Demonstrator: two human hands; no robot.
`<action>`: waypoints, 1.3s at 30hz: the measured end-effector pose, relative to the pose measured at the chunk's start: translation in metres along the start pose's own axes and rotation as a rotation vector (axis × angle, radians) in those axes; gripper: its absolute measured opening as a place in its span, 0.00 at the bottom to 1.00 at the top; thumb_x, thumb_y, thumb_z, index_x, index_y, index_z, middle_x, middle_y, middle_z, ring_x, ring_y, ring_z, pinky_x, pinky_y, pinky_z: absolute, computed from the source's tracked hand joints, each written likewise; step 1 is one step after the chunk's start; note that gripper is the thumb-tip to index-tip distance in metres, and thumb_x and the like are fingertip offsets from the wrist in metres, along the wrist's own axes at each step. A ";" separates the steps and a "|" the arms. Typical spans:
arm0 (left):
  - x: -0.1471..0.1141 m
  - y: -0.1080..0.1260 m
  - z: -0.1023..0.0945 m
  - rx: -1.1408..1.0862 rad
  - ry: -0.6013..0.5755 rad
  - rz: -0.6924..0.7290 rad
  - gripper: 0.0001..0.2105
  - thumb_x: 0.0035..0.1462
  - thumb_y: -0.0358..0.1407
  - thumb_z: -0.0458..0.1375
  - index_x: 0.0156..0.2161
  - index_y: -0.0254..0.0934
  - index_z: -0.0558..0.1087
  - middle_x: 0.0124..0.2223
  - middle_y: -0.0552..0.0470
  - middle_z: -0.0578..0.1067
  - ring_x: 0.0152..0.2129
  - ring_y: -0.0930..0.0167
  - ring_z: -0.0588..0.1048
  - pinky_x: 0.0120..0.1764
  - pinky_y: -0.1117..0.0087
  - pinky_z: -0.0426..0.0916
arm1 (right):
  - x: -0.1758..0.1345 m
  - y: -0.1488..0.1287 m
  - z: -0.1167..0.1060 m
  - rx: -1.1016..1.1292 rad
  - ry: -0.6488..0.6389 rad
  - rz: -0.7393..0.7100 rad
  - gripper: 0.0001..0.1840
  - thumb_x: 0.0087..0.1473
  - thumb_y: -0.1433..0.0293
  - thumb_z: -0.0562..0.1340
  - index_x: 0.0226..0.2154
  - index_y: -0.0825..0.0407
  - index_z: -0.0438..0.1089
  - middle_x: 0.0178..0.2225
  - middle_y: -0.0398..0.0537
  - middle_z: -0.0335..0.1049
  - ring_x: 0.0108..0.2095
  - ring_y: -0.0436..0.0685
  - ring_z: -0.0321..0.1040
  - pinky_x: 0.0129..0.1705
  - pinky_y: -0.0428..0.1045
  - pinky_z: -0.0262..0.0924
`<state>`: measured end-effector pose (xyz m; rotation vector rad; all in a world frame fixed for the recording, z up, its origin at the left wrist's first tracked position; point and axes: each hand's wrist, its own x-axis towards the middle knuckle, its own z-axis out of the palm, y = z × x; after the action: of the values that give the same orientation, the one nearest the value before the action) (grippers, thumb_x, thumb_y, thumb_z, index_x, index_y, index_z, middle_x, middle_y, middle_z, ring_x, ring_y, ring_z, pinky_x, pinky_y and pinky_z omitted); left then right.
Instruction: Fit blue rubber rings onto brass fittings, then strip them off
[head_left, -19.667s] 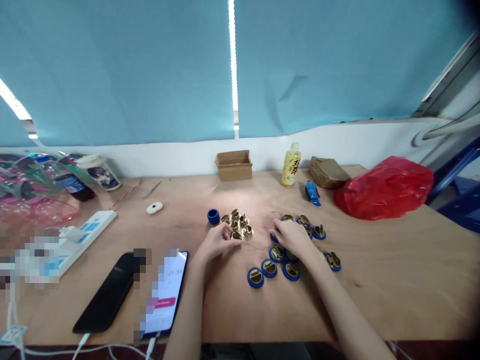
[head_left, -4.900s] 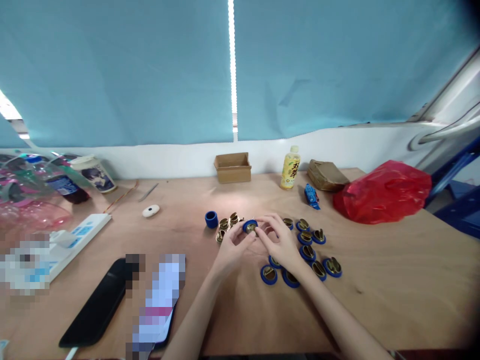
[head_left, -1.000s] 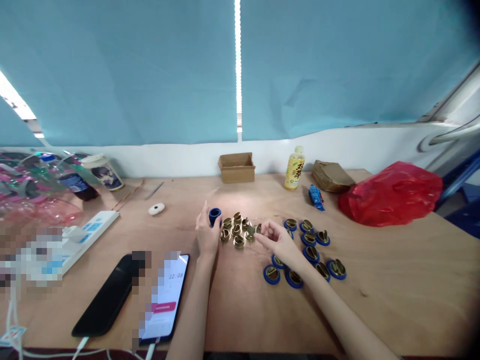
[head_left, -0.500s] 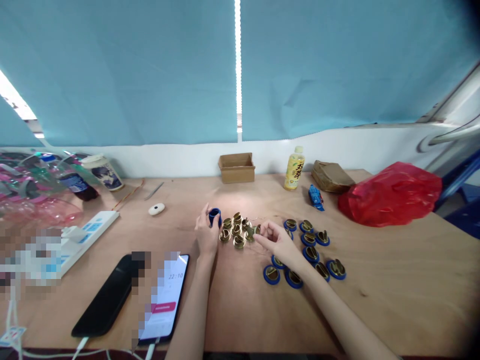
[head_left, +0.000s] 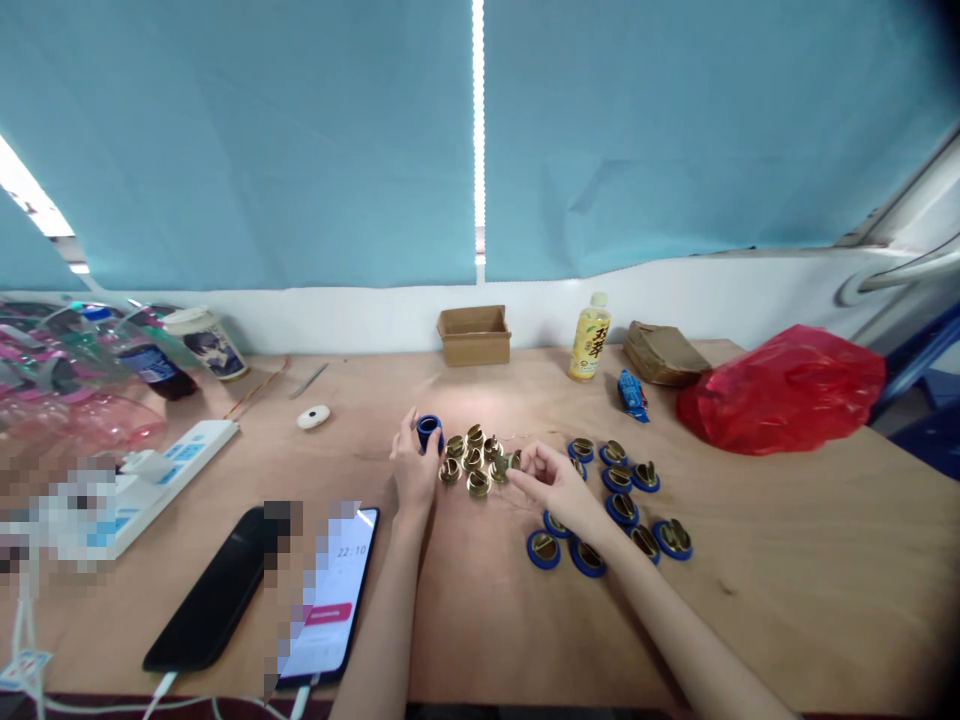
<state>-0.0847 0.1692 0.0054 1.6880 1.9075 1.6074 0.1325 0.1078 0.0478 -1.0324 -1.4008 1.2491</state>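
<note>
Cylinder, blue, well in from the tabletop's near edge, clasped in left hand, probably for steadiness, wrist straight. Rightward, gold pieces, loosely clustered, presumably for easy reach. Beside them, right hand palm-down, pinch narrow, cannot tell whether gripping one. Further toward right edge, blue-rimmed discs, seemingly set apart.

Brassy clips (loosely bunched) lie beside a blue cylinder.

Eleven blue-rimmed discs, two hands
</note>
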 end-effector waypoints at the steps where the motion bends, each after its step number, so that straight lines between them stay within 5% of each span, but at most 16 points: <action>1: 0.000 0.000 0.000 -0.001 -0.003 -0.004 0.24 0.56 0.36 0.60 0.58 0.38 0.66 0.53 0.38 0.75 0.51 0.58 0.74 0.54 0.54 0.66 | 0.000 0.000 0.000 -0.003 0.002 -0.001 0.20 0.48 0.54 0.67 0.25 0.49 0.58 0.19 0.34 0.49 0.20 0.47 0.46 0.22 0.45 0.41; 30: -0.001 0.002 -0.002 -0.008 -0.032 -0.072 0.24 0.55 0.37 0.61 0.56 0.36 0.65 0.54 0.36 0.74 0.53 0.57 0.73 0.55 0.55 0.66 | 0.000 0.003 0.000 -0.003 0.015 -0.010 0.20 0.47 0.56 0.68 0.24 0.49 0.59 0.19 0.34 0.50 0.21 0.48 0.46 0.23 0.45 0.41; 35: -0.002 0.012 -0.005 0.037 0.071 0.038 0.23 0.58 0.40 0.59 0.57 0.35 0.66 0.59 0.35 0.70 0.56 0.57 0.69 0.56 0.55 0.64 | -0.001 0.000 0.000 -0.039 0.032 -0.025 0.18 0.48 0.58 0.67 0.25 0.49 0.59 0.19 0.34 0.50 0.21 0.48 0.47 0.24 0.45 0.42; 39: -0.012 0.035 -0.010 -0.019 0.113 0.166 0.13 0.60 0.38 0.57 0.48 0.36 0.72 0.50 0.41 0.76 0.49 0.62 0.74 0.53 0.59 0.67 | 0.000 -0.002 0.001 -0.076 0.082 -0.059 0.17 0.47 0.61 0.67 0.25 0.49 0.58 0.18 0.33 0.50 0.20 0.48 0.46 0.24 0.46 0.42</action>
<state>-0.0650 0.1468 0.0292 1.8280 1.8370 1.8109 0.1319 0.1075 0.0495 -1.0745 -1.4146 1.1065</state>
